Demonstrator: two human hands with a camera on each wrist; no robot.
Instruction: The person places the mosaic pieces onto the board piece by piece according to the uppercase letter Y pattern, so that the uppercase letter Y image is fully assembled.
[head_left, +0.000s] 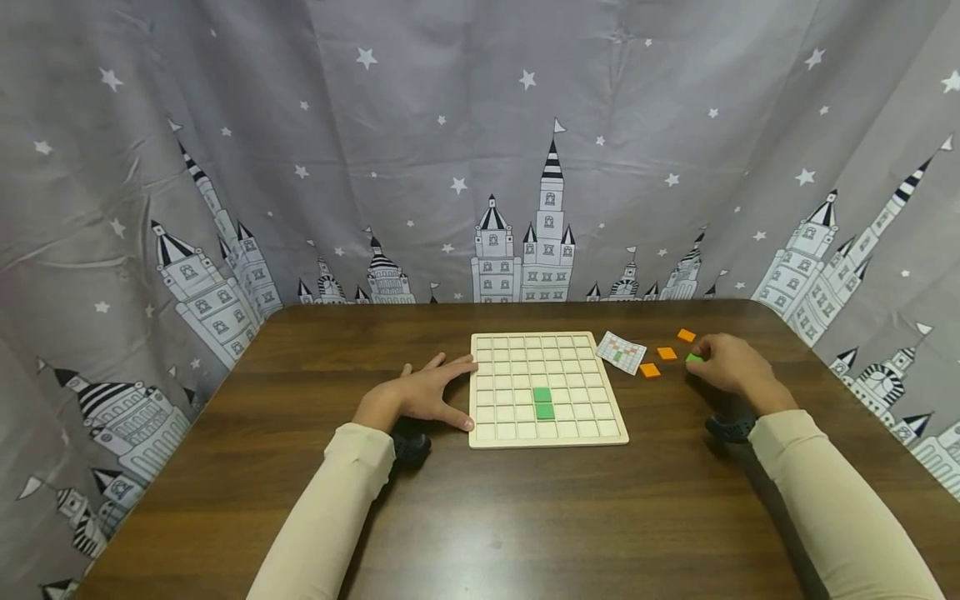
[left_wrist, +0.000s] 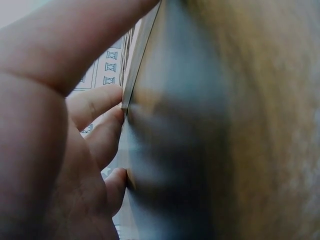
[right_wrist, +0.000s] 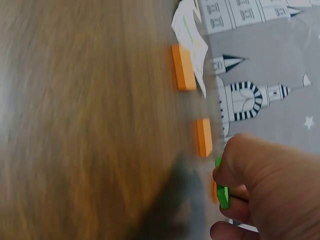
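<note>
A cream grid board (head_left: pixel 510 429) lies on the table, with two green square tiles (head_left: pixel 543 403) one behind the other in its cells. My left hand (head_left: pixel 427 392) rests at the board's left edge, fingers spread and straight, thumb at the near corner. In the left wrist view the fingertips (left_wrist: pixel 116 100) meet the board's edge. At the right, my right hand (head_left: pixel 729 363) pinches a green tile (right_wrist: pixel 222 196) between thumb and fingers, close over the table. Three orange tiles (head_left: pixel 667 353) lie just left of and behind that hand.
A small paper card (head_left: pixel 621 352) printed with a coloured grid lies against the board's right edge, beside the orange tiles. The brown wooden table (head_left: pixel 525 525) ends at a grey curtain (head_left: pixel 420 125) with castles and stars. A dark band (head_left: pixel 412 448) sits at the left wrist.
</note>
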